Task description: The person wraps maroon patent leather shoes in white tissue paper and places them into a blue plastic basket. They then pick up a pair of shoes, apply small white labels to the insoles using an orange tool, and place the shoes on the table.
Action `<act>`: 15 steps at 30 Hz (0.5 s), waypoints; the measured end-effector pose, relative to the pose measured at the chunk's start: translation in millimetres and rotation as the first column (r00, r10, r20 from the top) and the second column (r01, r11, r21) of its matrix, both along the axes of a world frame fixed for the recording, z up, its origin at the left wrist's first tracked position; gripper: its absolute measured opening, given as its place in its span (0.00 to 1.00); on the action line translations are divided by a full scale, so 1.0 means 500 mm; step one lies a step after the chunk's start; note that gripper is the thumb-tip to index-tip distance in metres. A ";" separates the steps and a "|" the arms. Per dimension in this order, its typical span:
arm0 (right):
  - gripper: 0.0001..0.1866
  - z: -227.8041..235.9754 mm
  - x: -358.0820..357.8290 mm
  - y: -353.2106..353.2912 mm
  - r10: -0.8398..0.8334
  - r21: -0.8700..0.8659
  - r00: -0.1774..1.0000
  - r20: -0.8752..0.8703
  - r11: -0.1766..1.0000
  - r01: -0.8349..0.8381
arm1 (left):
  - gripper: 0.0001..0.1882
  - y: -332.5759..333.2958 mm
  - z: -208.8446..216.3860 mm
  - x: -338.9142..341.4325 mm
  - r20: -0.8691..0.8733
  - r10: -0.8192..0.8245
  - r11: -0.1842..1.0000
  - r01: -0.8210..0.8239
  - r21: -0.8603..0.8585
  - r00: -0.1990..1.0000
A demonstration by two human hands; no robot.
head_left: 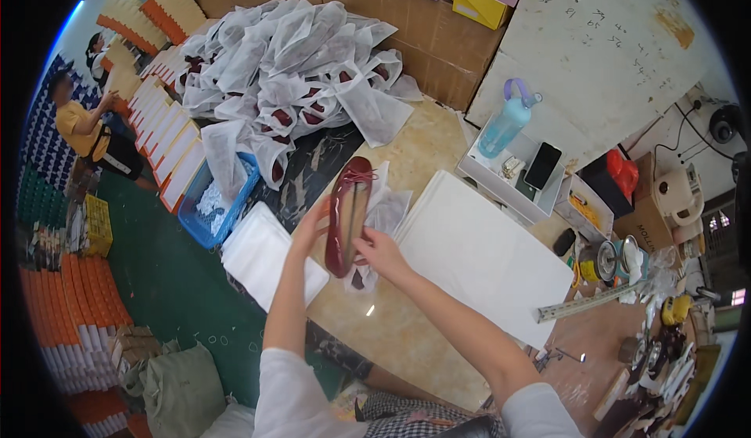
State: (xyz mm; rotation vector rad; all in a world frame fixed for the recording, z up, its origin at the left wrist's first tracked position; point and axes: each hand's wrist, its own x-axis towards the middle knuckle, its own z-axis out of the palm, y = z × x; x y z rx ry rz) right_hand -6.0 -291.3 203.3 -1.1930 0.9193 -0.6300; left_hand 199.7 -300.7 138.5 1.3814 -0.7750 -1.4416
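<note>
A dark red ballet flat [338, 231] with a small bow at its toe is held up over the table, toe pointing away from me. My left hand [311, 225] grips it along its left side. On the right side near the heel, my right hand [379, 252] is closed on its edge, fingers bent. Beneath the shoe lies a thin white bag [389, 207], with something dark showing through it near the heel end. To the left is a stack of white bags [262, 252]; to the right lies a stack of white sheets [477, 254].
Behind is a big heap of white-bagged red shoes [274, 55]. A blue basket [205, 223] stands left of the table. A white box [501, 174] at right holds a blue bottle [507, 125] and a phone [542, 166]. Another person [82, 129] stands far left by stacked boxes.
</note>
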 end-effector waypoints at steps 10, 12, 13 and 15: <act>0.19 -0.108 -0.151 0.186 0.304 -0.110 0.909 -0.284 0.932 -0.346 | 0.40 -0.031 -0.057 0.002 0.880 -0.242 0.962 0.221 0.162 0.409; 0.20 -0.110 -0.303 0.250 0.211 -0.002 0.894 -0.394 0.973 -0.231 | 0.34 -0.043 -0.061 -0.018 0.934 -0.160 0.967 0.242 0.083 0.319; 0.19 -0.108 -0.383 0.289 0.121 -0.012 0.866 -0.485 0.989 -0.145 | 0.30 -0.050 -0.036 -0.055 0.921 -0.169 0.978 0.176 0.112 0.350; 0.18 -0.090 -0.546 0.380 -0.029 -0.041 0.763 -0.646 0.999 0.003 | 0.27 -0.037 0.035 -0.106 0.892 -0.185 0.970 0.222 0.099 0.413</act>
